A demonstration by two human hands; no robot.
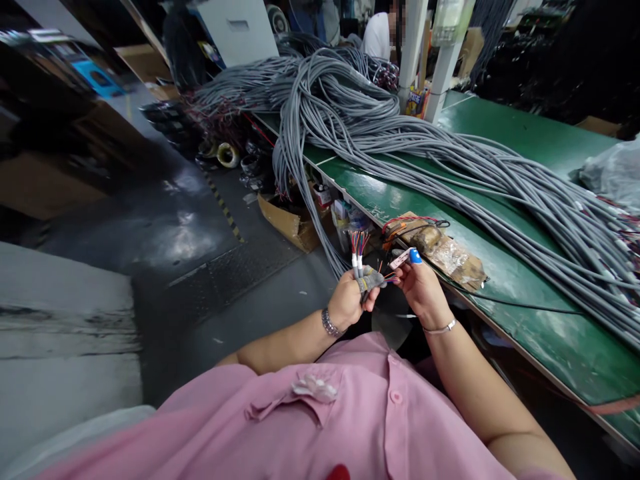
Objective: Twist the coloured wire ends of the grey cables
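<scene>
Looking from the head view, L hand (pixel 350 299) is closed around two grey cable ends (pixel 358 272), which stand approx. upright, w/ white bands (pixel 357 261) and coloured wires (pixel 359 239) spread out above. Grey fabric (pixel 369 279) covers some of its fingers. R hand (pixel 421 288) is just beside, by the table edge; it pinches a small pinkish piece (pixel 400 259) under the thumb w/ blue cover (pixel 415 256). Some thin wires (pixel 390 277) reach from L hand to the R fingertips; whether R hand also grips them, I cannot tell.

Main risk, in my judgement: if R hand pulls too hard, a thin wire may break or slip out, bec. it is very fine. If L grip becomes loose, the cable ends may turn and the wires may mix. Also, the hanging cables (pixel 320 223) go down over the edge of the green table (pixel 520 120), so their weight could pull on the held ends, or drag more from the cable pile (pixel 350 100). Taped cardboard (pixel 453 257) w/ loose leads (pixel 415 219) lies v. near R hand; a sleeve-less wrist w/ bracelet (pixel 440 329) might catch there.
</scene>
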